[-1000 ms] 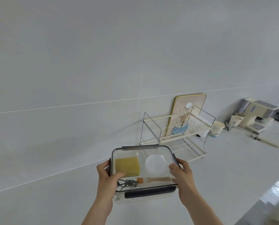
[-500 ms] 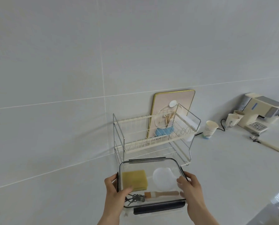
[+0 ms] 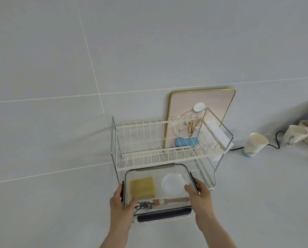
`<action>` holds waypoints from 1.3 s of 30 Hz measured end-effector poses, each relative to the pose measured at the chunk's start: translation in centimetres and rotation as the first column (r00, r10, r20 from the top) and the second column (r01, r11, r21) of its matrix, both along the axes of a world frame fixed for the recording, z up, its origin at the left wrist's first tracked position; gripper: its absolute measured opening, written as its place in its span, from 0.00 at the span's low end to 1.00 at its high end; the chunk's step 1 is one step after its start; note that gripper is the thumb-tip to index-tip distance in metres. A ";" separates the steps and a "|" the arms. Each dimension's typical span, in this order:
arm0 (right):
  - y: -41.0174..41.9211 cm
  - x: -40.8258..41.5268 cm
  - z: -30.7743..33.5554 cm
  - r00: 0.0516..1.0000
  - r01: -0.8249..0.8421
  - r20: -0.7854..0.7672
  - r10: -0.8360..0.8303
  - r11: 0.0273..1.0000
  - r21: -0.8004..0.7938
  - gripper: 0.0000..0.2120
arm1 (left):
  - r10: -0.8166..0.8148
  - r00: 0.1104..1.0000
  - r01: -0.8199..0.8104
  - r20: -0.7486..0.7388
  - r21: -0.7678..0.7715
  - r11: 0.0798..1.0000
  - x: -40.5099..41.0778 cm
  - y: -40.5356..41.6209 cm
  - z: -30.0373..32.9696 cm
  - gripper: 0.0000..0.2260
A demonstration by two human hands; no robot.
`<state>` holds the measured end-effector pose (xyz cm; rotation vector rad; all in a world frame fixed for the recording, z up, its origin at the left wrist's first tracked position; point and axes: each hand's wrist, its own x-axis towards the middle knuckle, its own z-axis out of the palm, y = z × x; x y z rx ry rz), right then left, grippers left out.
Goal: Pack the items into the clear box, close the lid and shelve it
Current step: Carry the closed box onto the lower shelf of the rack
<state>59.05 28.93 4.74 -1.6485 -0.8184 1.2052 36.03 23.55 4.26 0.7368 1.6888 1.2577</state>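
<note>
The clear box (image 3: 155, 171) has its lid on, with dark latches along the near edge. I hold it by both sides: my left hand (image 3: 122, 203) grips the left wall, my right hand (image 3: 200, 194) the right wall. Through the lid I see a yellow sponge (image 3: 142, 187), a white round disc (image 3: 173, 183), a wooden-handled brush (image 3: 171, 201) and a dark tangled cord (image 3: 143, 205). The box's far edge sits at the front of the lower tier of a two-tier wire dish rack (image 3: 167, 154).
The rack's upper tier holds a blue item (image 3: 186, 141), a clear round holder and a white block. A pink, gold-rimmed board (image 3: 214, 102) leans on the tiled wall behind. Paper cups (image 3: 254, 144) and a black cable stand to the right on the white counter.
The view has closed in on the dish rack. The box, held in both hands, has moved forward until its far edge reaches the rack's lower tier.
</note>
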 end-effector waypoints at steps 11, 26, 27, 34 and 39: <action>2.7 -0.4 -1.6 0.954 -0.234 0.196 0.229 0.972 -0.001 0.29 | -0.082 0.842 0.053 -0.534 -0.069 0.996 0.7 1.0 -1.3 0.24; 3.4 0.6 -1.9 0.142 -0.884 0.924 0.356 0.465 -0.044 0.37 | -0.463 0.159 0.565 -0.872 -0.305 0.767 0.2 3.0 -0.4 0.34; 3.8 0.4 -1.9 0.130 -0.883 0.924 0.360 0.465 -0.057 0.37 | -0.463 0.154 0.557 -0.873 -0.310 0.770 0.1 3.4 -0.4 0.34; 6.8 -1.0 -1.8 0.090 -0.884 0.931 0.353 0.459 -0.089 0.36 | -0.460 0.162 0.517 -0.873 -0.322 0.793 -0.2 6.5 -0.1 0.33; 8.5 -1.4 -2.6 0.045 -0.876 0.918 0.395 0.457 -0.154 0.36 | -0.471 0.201 0.494 -0.859 -0.326 0.806 -0.2 8.1 -0.3 0.30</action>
